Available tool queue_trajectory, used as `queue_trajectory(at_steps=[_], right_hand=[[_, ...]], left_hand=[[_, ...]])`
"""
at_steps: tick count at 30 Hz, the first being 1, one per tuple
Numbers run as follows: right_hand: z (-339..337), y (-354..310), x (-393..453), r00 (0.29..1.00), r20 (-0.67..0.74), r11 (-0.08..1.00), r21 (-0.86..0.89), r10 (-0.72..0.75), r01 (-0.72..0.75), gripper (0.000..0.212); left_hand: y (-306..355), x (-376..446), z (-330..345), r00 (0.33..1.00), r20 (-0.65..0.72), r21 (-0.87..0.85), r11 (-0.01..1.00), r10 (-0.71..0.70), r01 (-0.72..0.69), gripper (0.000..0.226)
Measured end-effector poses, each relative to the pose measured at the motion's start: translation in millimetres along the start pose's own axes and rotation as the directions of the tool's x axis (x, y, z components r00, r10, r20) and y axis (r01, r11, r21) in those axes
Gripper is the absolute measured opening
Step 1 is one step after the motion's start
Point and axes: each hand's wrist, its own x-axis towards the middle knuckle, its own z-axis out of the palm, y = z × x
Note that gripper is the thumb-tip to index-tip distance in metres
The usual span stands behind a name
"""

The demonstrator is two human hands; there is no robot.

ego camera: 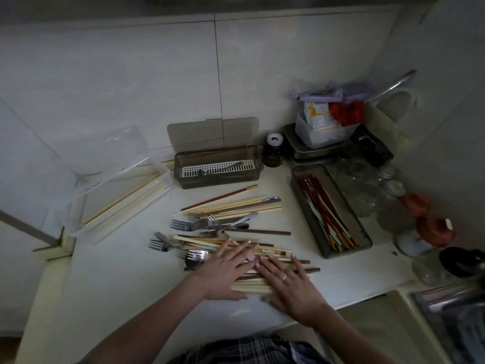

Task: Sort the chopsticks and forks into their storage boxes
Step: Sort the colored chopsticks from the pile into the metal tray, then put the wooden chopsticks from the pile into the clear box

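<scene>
On the counter, both hands lie flat and open on the mixed pile, gripping nothing.
The left hand and right hand press chopsticks; a push could roll them off the edge, or fork points could poke fingers.

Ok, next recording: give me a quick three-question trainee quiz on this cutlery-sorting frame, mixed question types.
1. True or false: both hands lie flat on the mixed pile of chopsticks and forks on the counter.
2. Which container holds the red and brown chopsticks? A) clear box, left B) smoky box with hinged lid, back C) open grey tray, right
3. Fill in: the smoky box's white slotted insert holds a single metal ____.

Key
1. True: left hand and right hand press on the pile.
2. C: the grey tray; the clear box holds pale chopsticks.
3. Spoon, in the smoky box.
</scene>
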Motion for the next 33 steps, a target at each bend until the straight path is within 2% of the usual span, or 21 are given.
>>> queue_trajectory(at_steps=[4, 8, 10, 14, 18, 21, 23, 26, 29, 33], right_hand=[[-5.8, 0.7, 16.8, 0.998, 0.012, 0.998, 0.02, 0.065, -0.066, 0.063], [-14.1, 5.4, 41.3, 0.991, -0.016, 0.988, 0.083, 0.136, -0.134, 0.085], [-21.6, 9.4, 54.1, 0.986, -0.027, 0.984, 0.072, 0.166, -0.164, 0.087], [-38.5, 14.0, 80.7, 0.97, 0.008, 0.968, 0.071, 0.242, -0.242, 0.092], [-48.8, 26.6, 98.7, 0.958, 0.013, 0.957, 0.058, 0.285, -0.286, 0.107], [-48.3, 36.0, 105.4, 0.964, 0.042, 0.962, 0.066, 0.264, -0.266, 0.105], [-43.8, 40.0, 105.3, 0.968, 0.032, 0.961, 0.116, 0.25, -0.252, 0.093], [-33.5, 33.3, 102.5, 0.972, -0.022, 0.96, 0.164, 0.234, -0.228, 0.078], [-27.4, 17.5, 105.6, 0.966, -0.073, 0.958, 0.167, 0.249, -0.234, 0.081], [-27.2, 1.3, 112.4, 0.963, -0.083, 0.963, 0.102, 0.257, -0.248, 0.097]], left_hand=[[-12.2, 7.8, 2.6, 0.996, -0.056, 0.046, 0.996, -0.074, 0.077, 0.077], [-36.5, 18.6, -10.0, 0.982, -0.027, 0.145, 0.972, -0.185, 0.187, 0.081], [-44.1, 23.5, -15.3, 0.97, -0.047, 0.156, 0.958, -0.237, 0.241, 0.082], [-47.7, 34.3, -18.1, 0.91, -0.04, 0.058, 0.908, -0.413, 0.415, 0.088], [-54.6, 49.5, -17.1, 0.838, -0.064, -0.078, 0.84, -0.541, 0.536, 0.082], [-64.8, 46.1, -17.2, 0.853, -0.041, -0.125, 0.849, -0.521, 0.513, 0.085], [-74.2, 35.2, -13.2, 0.886, -0.097, -0.087, 0.891, -0.453, 0.446, 0.094], [-79.8, 17.8, -2.8, 0.905, -0.073, -0.061, 0.908, -0.419, 0.416, 0.081], [-81.1, 4.7, 3.2, 0.889, -0.09, -0.066, 0.893, -0.449, 0.445, 0.076], [-100.4, -24.9, -1.8, 0.833, -0.245, -0.02, 0.862, -0.496, 0.507, 0.081]])
